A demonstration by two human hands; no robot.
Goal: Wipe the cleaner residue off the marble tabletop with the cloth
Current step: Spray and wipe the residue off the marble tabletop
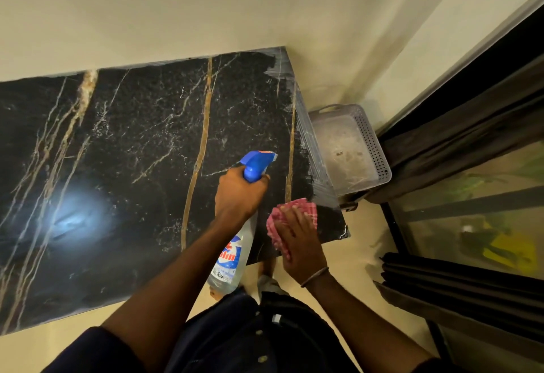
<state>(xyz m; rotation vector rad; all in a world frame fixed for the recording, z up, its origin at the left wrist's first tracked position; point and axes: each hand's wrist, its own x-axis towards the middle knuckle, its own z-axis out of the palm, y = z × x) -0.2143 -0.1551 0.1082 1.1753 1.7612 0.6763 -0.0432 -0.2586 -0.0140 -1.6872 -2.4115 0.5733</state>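
The black marble tabletop [132,143] with gold and white veins fills the left and centre. A whitish film of cleaner residue [315,163] streaks its right edge and far right corner. My right hand [297,240] presses flat on a red-and-white checked cloth [294,210] at the table's near right corner. My left hand [238,193] grips the neck of a clear spray bottle [232,258] with a blue trigger head, held above the table just left of the cloth, nozzle pointing away from me.
A grey perforated plastic basket [374,149] stands on the floor just past the table's right edge. Dark curtains [459,143] and a glass door lie further right. A cream wall [206,13] backs the table. A lamp glare shows on the marble at left.
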